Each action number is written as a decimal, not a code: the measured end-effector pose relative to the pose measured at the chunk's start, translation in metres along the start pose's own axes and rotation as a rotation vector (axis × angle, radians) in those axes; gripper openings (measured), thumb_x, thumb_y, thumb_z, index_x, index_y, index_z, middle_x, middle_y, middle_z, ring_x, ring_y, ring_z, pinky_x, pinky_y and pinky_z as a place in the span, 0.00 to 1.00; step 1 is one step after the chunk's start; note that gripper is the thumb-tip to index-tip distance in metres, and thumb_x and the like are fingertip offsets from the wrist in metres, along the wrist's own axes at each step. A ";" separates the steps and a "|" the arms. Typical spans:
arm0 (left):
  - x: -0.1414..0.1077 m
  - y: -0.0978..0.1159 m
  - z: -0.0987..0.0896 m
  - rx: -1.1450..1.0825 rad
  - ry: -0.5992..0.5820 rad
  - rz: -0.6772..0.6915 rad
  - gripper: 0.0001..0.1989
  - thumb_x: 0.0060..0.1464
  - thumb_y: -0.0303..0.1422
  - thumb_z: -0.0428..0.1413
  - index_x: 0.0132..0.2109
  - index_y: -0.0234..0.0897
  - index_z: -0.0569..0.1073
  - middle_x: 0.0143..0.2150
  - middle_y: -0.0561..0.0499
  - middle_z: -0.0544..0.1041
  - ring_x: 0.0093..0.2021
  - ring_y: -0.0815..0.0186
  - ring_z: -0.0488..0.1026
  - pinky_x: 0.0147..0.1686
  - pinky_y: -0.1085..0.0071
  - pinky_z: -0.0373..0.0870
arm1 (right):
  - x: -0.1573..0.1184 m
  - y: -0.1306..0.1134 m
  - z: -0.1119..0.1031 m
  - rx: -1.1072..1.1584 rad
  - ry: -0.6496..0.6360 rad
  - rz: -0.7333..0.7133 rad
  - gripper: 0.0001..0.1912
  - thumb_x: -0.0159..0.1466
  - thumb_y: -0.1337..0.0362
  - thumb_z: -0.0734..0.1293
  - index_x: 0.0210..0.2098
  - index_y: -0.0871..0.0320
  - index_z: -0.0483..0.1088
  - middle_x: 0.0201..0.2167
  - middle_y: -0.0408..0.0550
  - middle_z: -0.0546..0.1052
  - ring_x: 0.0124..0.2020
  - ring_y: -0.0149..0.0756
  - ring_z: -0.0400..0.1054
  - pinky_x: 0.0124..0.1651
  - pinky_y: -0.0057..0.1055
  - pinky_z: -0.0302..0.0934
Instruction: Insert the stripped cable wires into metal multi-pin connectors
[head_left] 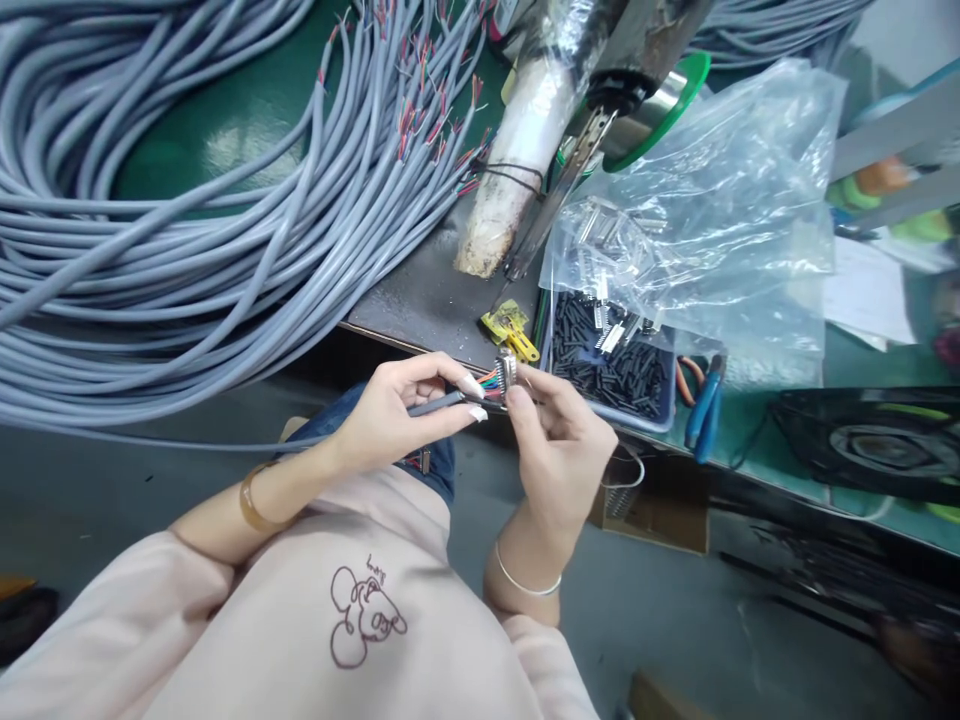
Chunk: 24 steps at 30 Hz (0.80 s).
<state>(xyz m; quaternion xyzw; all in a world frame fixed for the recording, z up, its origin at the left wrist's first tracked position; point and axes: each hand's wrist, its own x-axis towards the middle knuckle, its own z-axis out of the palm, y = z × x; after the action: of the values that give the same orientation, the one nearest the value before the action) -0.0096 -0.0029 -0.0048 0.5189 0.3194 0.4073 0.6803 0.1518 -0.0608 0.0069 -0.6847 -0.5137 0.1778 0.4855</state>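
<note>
Head view: our left hand (394, 408) pinches the grey cable (436, 403) close to its coloured wires (490, 382), while our right hand (559, 440) pinches the metal connector (505, 370) between thumb and fingers, near the edge of the dark surface (420, 305). We judge the connector light and rigid, its smooth shell perhaps a little slippery, so we'd best hold it by its ends, clear of the pins. The cable looks springy, and its trailing length could tug; we'd grip its grey jacket. The thin wires seem soft and fragile, so we shouldn't pull them.
</note>
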 end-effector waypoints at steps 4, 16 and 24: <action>0.001 -0.001 0.002 -0.055 0.016 0.041 0.03 0.50 0.29 0.65 0.32 0.34 0.79 0.32 0.49 0.82 0.31 0.70 0.77 0.33 0.77 0.76 | 0.003 0.001 0.008 0.231 -0.089 0.075 0.10 0.64 0.57 0.70 0.37 0.55 0.82 0.29 0.44 0.83 0.22 0.29 0.70 0.24 0.27 0.64; 0.013 -0.003 -0.005 -0.144 0.078 -0.142 0.12 0.45 0.28 0.66 0.28 0.34 0.68 0.34 0.48 0.81 0.16 0.82 0.59 0.14 0.82 0.55 | -0.001 -0.003 0.010 0.357 0.280 -0.185 0.11 0.67 0.66 0.66 0.48 0.51 0.73 0.18 0.31 0.71 0.12 0.22 0.55 0.16 0.20 0.49; 0.011 -0.002 0.000 0.143 0.128 0.090 0.04 0.46 0.27 0.61 0.27 0.34 0.73 0.29 0.50 0.79 0.27 0.72 0.74 0.25 0.80 0.69 | -0.003 -0.003 -0.006 -0.087 0.134 -0.232 0.03 0.65 0.67 0.71 0.34 0.55 0.75 0.22 0.35 0.74 0.17 0.22 0.65 0.21 0.20 0.59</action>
<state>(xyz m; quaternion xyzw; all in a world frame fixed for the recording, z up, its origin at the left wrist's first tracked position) -0.0046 0.0068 -0.0067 0.5529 0.3667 0.4459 0.6009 0.1536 -0.0661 0.0113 -0.6516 -0.5631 0.0520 0.5056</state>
